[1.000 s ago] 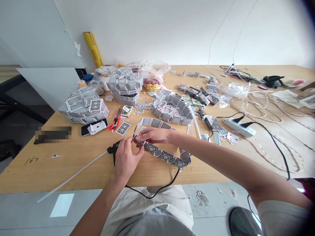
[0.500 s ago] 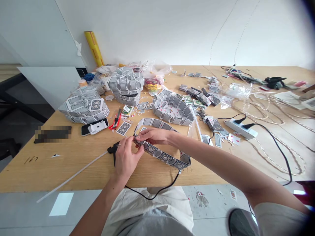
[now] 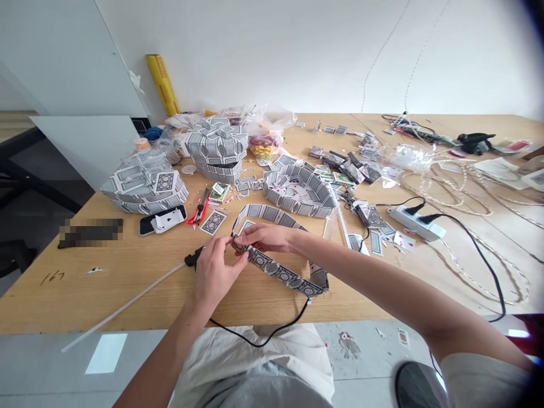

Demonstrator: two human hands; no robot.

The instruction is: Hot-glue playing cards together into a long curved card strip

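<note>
A heart-like loop made of playing cards [image 3: 285,273] is between my hands, low over the near part of the table. My left hand [image 3: 216,269] pinches its left corner from outside. My right hand [image 3: 268,238] reaches inside the loop, its fingers closed on the same corner. Partly behind my left hand lies a black glue gun [image 3: 192,258], a long clear glue stick [image 3: 123,309] sticking out of it to the left. Its black cord [image 3: 272,340] hangs over the table's front edge. Beyond the loop sits an open card box [image 3: 297,195] with loose cards inside.
Two lidded card boxes stand at the back left: one taller [image 3: 219,150], one wider [image 3: 144,184]. Nearby lie a red utility knife [image 3: 199,207], a phone [image 3: 164,220] and a single card [image 3: 213,222]. A power strip [image 3: 416,221] and coiled rope [image 3: 463,192] are right.
Both hands keep their pinch on the loop's left corner. My left hand has shifted very slightly left; the loop stays almost in place.
</note>
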